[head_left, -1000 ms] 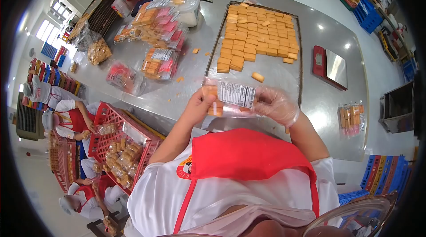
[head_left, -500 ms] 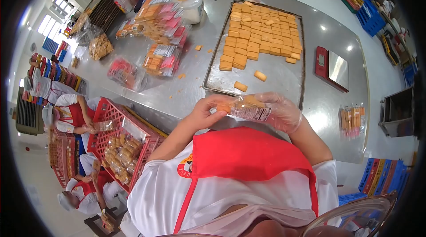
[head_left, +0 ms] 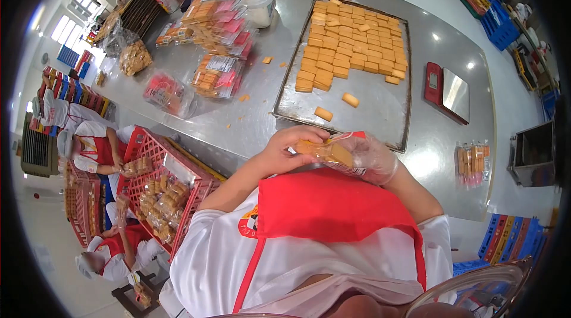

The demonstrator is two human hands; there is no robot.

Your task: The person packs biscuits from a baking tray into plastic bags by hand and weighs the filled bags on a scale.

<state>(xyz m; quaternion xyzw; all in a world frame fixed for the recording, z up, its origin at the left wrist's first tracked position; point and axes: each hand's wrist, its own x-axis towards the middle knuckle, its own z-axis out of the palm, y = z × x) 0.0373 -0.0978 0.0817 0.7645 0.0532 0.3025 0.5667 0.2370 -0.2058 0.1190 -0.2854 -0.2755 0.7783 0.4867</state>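
Close to my chest, both hands hold a clear plastic pack of biscuits [head_left: 329,152]. My left hand [head_left: 286,150], bare, grips the pack's left end with fingers closed round it. On the other end is my right hand [head_left: 376,160] in a clear plastic glove, also closed on the pack. Some red and white print shows at the pack's upper edge, and tan biscuits show through the film. Just beyond my hands lies a metal baking tray [head_left: 363,118] with rows of rectangular biscuits [head_left: 351,38]. Two loose biscuits [head_left: 350,99] sit apart near the tray's front.
A red scale [head_left: 446,92] stands right of the tray, with several packs [head_left: 471,163] nearer the right edge. Filled packs [head_left: 217,74] and a plastic tub [head_left: 260,8] are at the left. A pink crate [head_left: 205,190] stands below left. Co-workers [head_left: 98,151] work beyond it.
The pack has turned in my hands: its white label faced me before, and now the biscuits and a red strip show. A co-worker at the left has moved a pack over the crate.
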